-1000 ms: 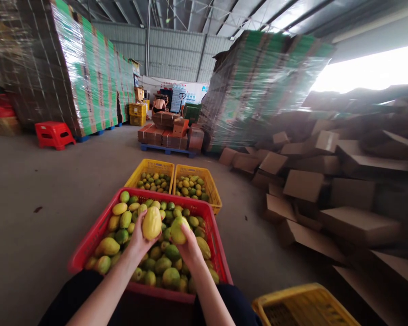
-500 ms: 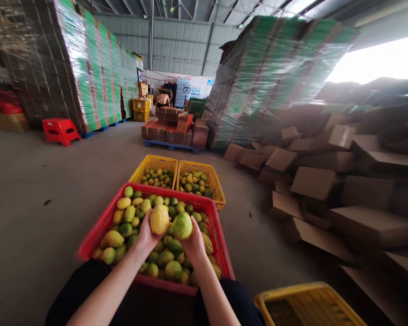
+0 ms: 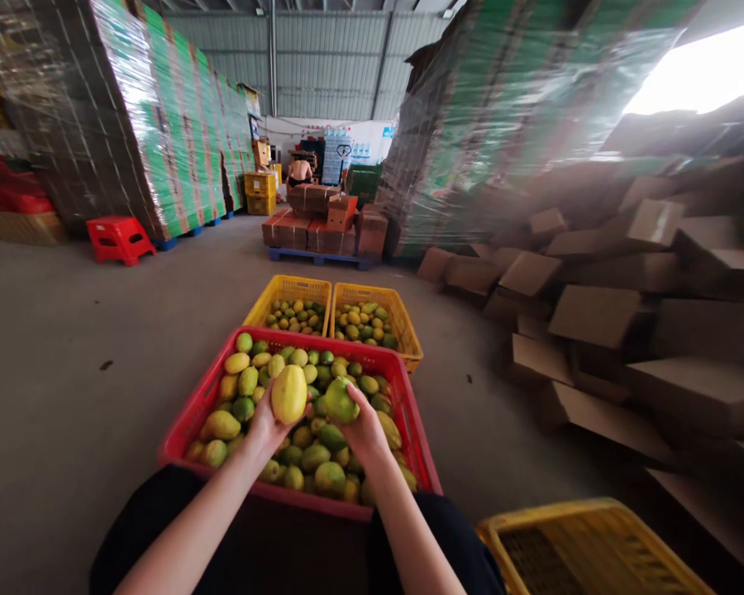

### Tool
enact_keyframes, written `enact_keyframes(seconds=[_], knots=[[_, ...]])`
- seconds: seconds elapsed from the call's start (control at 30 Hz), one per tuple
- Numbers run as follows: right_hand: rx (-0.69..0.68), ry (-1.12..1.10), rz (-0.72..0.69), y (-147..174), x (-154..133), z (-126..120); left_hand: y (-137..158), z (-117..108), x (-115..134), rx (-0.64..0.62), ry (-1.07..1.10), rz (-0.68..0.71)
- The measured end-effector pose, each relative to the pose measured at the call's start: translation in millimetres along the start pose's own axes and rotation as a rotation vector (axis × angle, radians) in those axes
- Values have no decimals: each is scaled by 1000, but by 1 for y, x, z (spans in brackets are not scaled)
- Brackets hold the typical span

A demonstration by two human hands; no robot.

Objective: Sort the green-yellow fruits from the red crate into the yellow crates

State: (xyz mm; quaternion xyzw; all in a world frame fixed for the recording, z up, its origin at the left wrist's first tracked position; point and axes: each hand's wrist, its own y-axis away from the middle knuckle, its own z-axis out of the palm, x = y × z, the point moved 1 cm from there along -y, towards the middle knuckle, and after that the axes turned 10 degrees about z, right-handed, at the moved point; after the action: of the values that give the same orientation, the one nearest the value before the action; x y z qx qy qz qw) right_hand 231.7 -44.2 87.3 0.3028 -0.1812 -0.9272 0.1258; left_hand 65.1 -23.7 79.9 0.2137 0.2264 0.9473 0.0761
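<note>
My left hand [image 3: 274, 420] is closed around a smooth yellow oval fruit [image 3: 288, 394], its long side upright. Close beside it, my right hand [image 3: 365, 426] grips a rounder green fruit [image 3: 341, 401], thumb over its upper side. Both hands are above a red plastic crate [image 3: 422, 442] filled with yellow and green fruit of the same sort. The exact kind of fruit is not clear. Some fingers of both hands are hidden behind what they hold.
Two yellow crates of fruit [image 3: 412, 335] adjoin the red crate's far side. Another yellow crate [image 3: 551, 514] is at lower right. Cardboard boxes [image 3: 595, 314] are heaped on the right. Farther off are a red stool [image 3: 121, 240], wrapped stacks [image 3: 179, 124], a loaded pallet [image 3: 316, 258] and a seated person [image 3: 299, 171].
The yellow fruit has turned in my left hand, showing a smoother, longer side. My right hand has tilted the green fruit. The whole view has shifted slightly.
</note>
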Motion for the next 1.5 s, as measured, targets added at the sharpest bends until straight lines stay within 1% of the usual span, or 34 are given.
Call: enact_keyframes(seconds=[0.1, 0.17, 0.23, 0.37, 0.47, 0.6, 0.67, 0.73, 0.8, 0.87, 0.97, 1.07, 1.17, 1.27, 1.37, 1.5], knots=[[24, 13, 53, 1, -3, 2, 1, -1, -2, -58, -11, -44], [30, 8, 107, 3, -4, 4, 5, 4, -4, -119, -14, -95], [22, 1, 114, 5, -3, 6, 10, 10, -6, -167, -36, -116], [-20, 45, 46, 8, 0, 8, 16, 22, -7, -262, -101, -89], [-30, 98, 3, 10, 1, 8, 15, 25, -7, -388, -120, -68], [-20, 118, -37, 10, 0, 7, 11, 22, -9, -548, -181, -42], [-21, 109, -51, 10, -1, 6, 11, 19, -11, -600, -212, -41], [-29, 102, -59, 8, -1, 4, 11, 17, -12, -622, -231, -49], [-34, 95, -64, 8, -2, 4, 13, 17, -12, -607, -238, -54], [-30, 87, -65, 8, -1, 4, 16, 18, -11, -561, -236, -57], [-16, 72, -44, 11, -1, 6, 19, 22, -9, -455, -209, -79], [-57, 18, 9, 15, -3, 9, 20, 28, -10, -335, -159, -104], [-126, -50, 48, 18, -5, 12, 19, 33, -11, -188, -87, -44], [-100, -24, 76, 16, -5, 13, 20, 36, -9, -57, -41, 33], [-55, 20, 100, 12, -2, 13, 21, 37, -6, -14, -27, 34], [-33, -70, 4, 8, -1, 11, 22, 36, -4, -42, -44, 54]])
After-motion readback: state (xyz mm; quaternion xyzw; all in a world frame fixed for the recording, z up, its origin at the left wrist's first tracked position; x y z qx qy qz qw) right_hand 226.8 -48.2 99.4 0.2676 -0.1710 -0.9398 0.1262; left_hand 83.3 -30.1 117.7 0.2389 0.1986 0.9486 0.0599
